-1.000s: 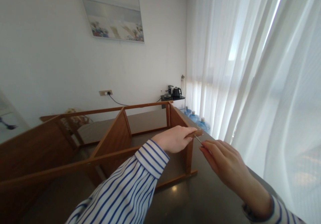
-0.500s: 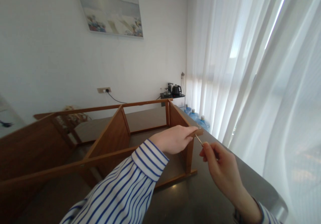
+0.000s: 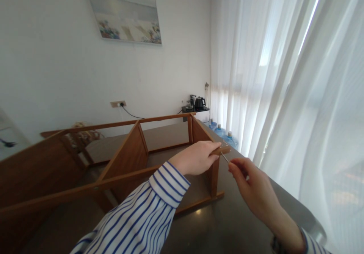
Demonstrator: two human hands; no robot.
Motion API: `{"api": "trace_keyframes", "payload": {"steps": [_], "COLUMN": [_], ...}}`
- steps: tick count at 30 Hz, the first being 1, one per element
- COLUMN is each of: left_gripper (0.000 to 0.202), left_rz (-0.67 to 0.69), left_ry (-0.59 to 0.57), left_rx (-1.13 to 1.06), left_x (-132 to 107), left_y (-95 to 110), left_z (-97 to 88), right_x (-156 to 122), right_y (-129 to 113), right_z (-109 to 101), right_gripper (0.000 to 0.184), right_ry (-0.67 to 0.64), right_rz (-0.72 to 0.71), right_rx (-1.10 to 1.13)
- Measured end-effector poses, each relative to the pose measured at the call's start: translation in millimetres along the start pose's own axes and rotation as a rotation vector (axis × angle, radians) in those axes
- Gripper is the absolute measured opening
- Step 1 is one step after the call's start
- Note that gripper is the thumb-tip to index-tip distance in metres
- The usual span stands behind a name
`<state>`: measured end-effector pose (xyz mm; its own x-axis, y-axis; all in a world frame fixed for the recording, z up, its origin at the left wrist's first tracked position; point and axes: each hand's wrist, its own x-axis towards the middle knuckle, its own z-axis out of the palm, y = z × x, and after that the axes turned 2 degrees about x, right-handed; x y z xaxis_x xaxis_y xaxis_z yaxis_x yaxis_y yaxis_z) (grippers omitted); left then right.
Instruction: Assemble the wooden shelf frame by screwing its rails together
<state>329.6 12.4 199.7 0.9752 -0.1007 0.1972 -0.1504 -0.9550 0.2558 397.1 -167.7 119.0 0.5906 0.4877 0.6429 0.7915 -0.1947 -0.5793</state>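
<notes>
A brown wooden shelf unit lies on its side on a dark, glossy table. My left hand grips the right end of its near upper rail, fingers over the top and thumb below. At that rail end, my right hand pinches a thin metal rod, which looks like an Allen key. Its far tip meets the wood close to my left fingertips. Whatever fastener sits there is too small to make out, and my right fingers cover the near end of the rod.
Blue water bottles stand on the floor beyond the table's right side, beside the white curtains. A black kettle rests on a small stand in the corner. A cord runs from the wall socket.
My right hand has shifted and turned slightly around the rod, its fingers a little higher now. The left hand keeps its grip on the rail, and the shelf unit stays in place.
</notes>
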Motion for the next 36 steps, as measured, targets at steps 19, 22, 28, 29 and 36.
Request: {"api": "trace_keyframes", "payload": {"steps": [19, 22, 28, 29, 36], "left_gripper": [0.045, 0.045, 0.044, 0.044, 0.042], "left_rz": [0.037, 0.03, 0.025, 0.026, 0.045], "left_ry": [-0.018, -0.017, -0.007, -0.003, 0.016], "left_rx": [-0.033, -0.032, -0.051, -0.055, -0.078], "left_x": [1.7, 1.7, 1.4, 1.5, 1.8], "left_y": [-2.2, -2.2, -2.7, -3.1, -5.0], "left_z": [-1.9, -2.0, -1.3, -0.8, 1.3], "right_x": [-5.3, -4.3, -2.6, -2.5, -2.8], "right_y": [-22.5, -34.1, -37.2, -34.0, -4.0], "right_z": [24.7, 29.9, 32.7, 32.6, 18.3], "right_gripper": [0.027, 0.029, 0.031, 0.032, 0.02], "right_ry": [0.003, 0.013, 0.031, 0.014, 0.059], "right_rz": [0.367, 0.57, 0.679, 0.659, 0.169], "right_rx": [0.597, 1.04, 1.254, 1.188, 0.432]}}
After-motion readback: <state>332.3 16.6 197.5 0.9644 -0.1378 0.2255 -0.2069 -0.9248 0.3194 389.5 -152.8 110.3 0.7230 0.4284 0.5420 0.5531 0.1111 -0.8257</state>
